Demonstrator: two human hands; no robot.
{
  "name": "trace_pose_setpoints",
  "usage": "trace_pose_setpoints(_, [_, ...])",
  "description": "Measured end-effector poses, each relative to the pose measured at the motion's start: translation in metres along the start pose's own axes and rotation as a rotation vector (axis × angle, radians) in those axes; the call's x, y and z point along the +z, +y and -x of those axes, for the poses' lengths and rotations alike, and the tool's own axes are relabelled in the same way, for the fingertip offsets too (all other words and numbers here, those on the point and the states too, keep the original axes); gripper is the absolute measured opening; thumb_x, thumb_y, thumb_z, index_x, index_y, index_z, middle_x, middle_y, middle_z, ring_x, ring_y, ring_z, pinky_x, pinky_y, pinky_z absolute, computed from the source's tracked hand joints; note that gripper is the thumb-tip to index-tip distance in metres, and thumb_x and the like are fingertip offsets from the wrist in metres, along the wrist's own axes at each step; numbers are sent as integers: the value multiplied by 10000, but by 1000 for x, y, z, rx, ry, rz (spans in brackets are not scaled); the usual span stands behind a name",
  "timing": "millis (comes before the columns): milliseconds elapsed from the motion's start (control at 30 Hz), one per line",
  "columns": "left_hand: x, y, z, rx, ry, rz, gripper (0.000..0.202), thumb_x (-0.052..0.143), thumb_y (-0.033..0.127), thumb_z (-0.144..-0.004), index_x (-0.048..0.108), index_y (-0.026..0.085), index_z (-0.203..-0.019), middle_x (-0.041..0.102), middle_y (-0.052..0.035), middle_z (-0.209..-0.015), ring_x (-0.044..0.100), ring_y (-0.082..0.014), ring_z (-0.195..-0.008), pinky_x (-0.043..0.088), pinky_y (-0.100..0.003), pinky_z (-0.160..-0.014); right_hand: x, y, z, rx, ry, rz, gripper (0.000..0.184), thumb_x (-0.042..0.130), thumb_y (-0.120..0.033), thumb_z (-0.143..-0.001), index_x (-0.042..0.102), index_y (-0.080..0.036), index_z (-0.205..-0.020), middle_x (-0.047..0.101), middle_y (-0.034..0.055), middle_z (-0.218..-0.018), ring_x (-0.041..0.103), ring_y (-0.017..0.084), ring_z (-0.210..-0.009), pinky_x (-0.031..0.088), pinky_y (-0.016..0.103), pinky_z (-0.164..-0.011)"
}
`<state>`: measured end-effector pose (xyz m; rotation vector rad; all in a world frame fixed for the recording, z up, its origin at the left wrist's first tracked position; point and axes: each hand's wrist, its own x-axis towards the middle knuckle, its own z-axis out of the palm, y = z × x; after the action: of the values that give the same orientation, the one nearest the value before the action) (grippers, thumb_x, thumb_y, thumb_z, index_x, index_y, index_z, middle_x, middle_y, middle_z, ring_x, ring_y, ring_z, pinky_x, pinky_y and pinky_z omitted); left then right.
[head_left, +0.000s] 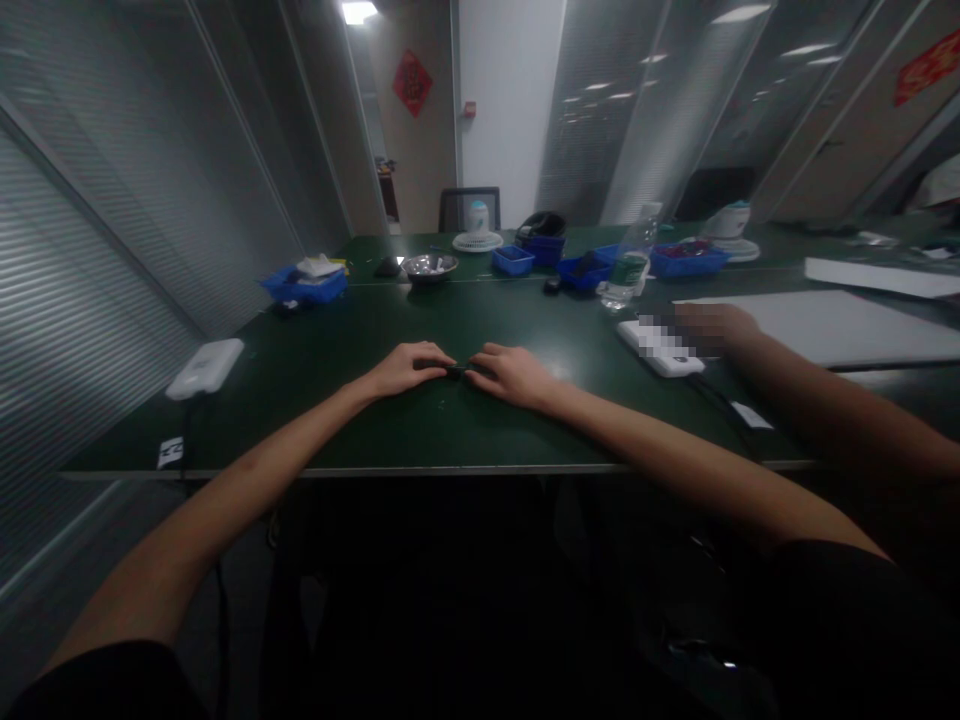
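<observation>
My left hand (409,369) rests on the dark green table (375,430), thumb and fingers pinched together. Facing it, my right hand (514,375) is closed in a similar way, its fingertips a short way from those of the left. Between the two sets of fingertips is a small dark thing (457,370), low over the tabletop. Both hands seem to grip it from either side. It is mostly covered by the fingers and too small for me to tell its kind.
A co-worker's hand (712,328) reaches in at right beside a white device (660,350) with a cable. Another white device (206,368) lies at left. Farther back are a metal bowl (429,268), a blue tray (307,287), a clear bottle (632,265) and more blue trays.
</observation>
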<state>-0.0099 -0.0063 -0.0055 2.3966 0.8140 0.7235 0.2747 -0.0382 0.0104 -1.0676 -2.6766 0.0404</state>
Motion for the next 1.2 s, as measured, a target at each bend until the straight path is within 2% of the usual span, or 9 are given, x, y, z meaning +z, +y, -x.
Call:
trace_pose_setpoints(333, [3, -2, -2, 41, -17, -12, 312, 648, 343, -1012, 779, 258, -1282, 718, -105, -1176, 643, -245, -1095, 491, -404, -981, 2, 0, -1, -47, 17, -4, 453, 423, -467, -1109, 663, -179, -1363, 648, 111, -1137, 613, 181, -866, 390, 285, -737])
trace_pose_setpoints(567, [7, -1, -1, 74, 39, -29, 289, 681, 345, -989, 801, 258, -1238, 721, -102, -1149, 661, -247, -1072, 504, -399, -954, 4, 4, -5, -104, 4, -84, 437, 414, -448, -1120, 714, -142, -1206, 683, 103, -1034, 621, 188, -878, 406, 291, -777])
trace_pose_setpoints(667, [4, 1, -2, 20, -6, 55, 293, 677, 360, -995, 801, 253, -1237, 734, -89, -1123, 679, -234, -1032, 510, -376, -931, 4, 3, -3, -106, 34, -84, 426, 434, -442, -1114, 688, -154, -1297, 678, 110, -1094, 630, 194, -910, 413, 290, -777])
trace_pose_setpoints(767, [2, 3, -3, -23, -54, 108, 299, 685, 377, -991, 802, 242, -1231, 738, -81, -1107, 685, -227, -1016, 509, -362, -920, 4, 2, -1, -91, 45, -62, 440, 451, -445, -1107, 654, -173, -1389, 665, 115, -1142, 634, 195, -905, 413, 290, -754])
trace_pose_setpoints(833, [3, 4, -3, -22, -49, 113, 310, 695, 388, -983, 799, 235, -1232, 733, -85, -1118, 681, -228, -1021, 509, -360, -919, 4, 1, -2, -75, 38, -67, 440, 454, -448, -1107, 658, -179, -1388, 671, 114, -1145, 640, 197, -918, 418, 291, -766])
trace_pose_setpoints(1100, [4, 3, -2, -11, -49, 52, 411, 684, 395, -985, 731, 227, -1357, 696, -98, -1151, 661, -227, -1000, 518, -358, -888, 4, -1, -7, 44, 26, -86, 444, 424, -491, -1107, 720, -172, -1193, 737, 109, -1068, 663, 205, -927, 420, 290, -785])
trace_pose_setpoints(1200, [2, 6, -2, -13, -67, 31, 382, 669, 398, -989, 748, 217, -1315, 683, -98, -1138, 657, -231, -1010, 517, -366, -908, 2, -2, -6, 78, 4, -74, 453, 428, -516, -1096, 728, -189, -1184, 753, 101, -1062, 672, 205, -906, 419, 286, -762])
